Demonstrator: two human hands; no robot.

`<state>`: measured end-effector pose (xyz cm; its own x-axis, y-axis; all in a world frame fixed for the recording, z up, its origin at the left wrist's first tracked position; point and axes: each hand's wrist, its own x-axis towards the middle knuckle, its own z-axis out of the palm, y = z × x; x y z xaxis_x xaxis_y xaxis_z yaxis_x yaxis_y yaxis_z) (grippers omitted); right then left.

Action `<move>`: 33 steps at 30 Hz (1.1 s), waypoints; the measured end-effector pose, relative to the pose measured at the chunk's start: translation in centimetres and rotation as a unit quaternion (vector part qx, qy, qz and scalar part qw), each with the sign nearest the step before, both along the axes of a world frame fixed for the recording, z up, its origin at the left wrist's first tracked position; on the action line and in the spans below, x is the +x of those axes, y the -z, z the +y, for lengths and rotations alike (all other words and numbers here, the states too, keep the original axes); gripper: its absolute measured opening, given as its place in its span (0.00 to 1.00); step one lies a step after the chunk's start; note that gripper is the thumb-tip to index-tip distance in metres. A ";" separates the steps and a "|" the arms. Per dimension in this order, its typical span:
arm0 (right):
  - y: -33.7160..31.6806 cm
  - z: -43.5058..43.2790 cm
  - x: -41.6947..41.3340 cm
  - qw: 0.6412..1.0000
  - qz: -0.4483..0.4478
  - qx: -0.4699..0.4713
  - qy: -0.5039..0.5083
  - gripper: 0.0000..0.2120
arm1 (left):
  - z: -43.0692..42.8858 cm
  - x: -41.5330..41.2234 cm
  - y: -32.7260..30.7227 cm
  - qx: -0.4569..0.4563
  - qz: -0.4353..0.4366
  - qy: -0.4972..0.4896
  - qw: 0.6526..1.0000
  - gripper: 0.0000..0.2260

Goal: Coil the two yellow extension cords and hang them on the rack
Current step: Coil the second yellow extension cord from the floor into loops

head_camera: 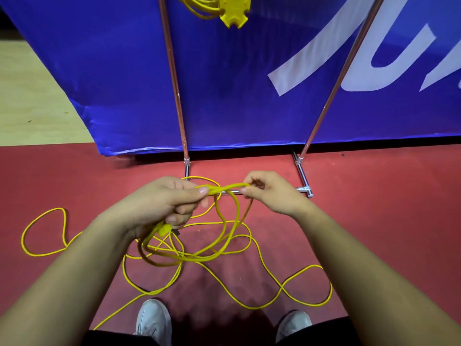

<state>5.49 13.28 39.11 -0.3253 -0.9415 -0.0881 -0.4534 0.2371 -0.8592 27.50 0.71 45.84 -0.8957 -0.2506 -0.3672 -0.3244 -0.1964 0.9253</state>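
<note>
From the head camera I judge the job roughly half done. One yellow extension cord (199, 7) already hangs coiled at the top of the view on the rack (174, 78), its yellow multi-outlet block (235, 12) dangling below the loops, against the blue banner (112, 83) behind. I cannot see the bar or hook it hangs from (it is cut off by the frame edge).

The second cord (232, 236) is only partly gathered. My left hand (164, 206) is closed around a few loops with the thumb pressed on top, and the yellow plug (164, 228) pokes out just under that fist. My right hand (269, 193) pinches the next stretch of the same cord between thumb and forefinger, the other fingers curled loosely, close to the left hand and in front of the rack's low crossbar.

Most of the cord lies slack on the red floor (374, 221): a loop far left, a long wave to the right, and a strand running near my left shoe (153, 318). So what is left, I reckon, is finishing the loops and hanging the bundle beside the first.

There are no containers in sight; nothing here holds anything but the rack.
</note>
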 end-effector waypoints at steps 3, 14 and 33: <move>0.7 -0.4 -0.6 0.999 0.006 -0.037 0.035 0.05 | 0.0 0.0 -0.1 0.035 0.018 -0.030 0.999 0.11; 10.2 1.9 -3.1 0.973 -0.071 0.178 0.130 0.11 | -3.0 1.3 -1.8 0.232 0.220 -0.136 0.938 0.15; -6.2 0.6 4.4 0.958 -0.209 0.075 -0.183 0.08 | 1.4 -0.9 0.8 -0.029 0.025 -0.045 0.998 0.10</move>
<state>9.94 13.89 45.27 0.1176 -0.9524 -0.2812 -0.1532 0.2623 -0.9527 26.56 2.06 45.09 -0.8852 -0.3504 -0.3060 -0.2618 -0.1685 0.9503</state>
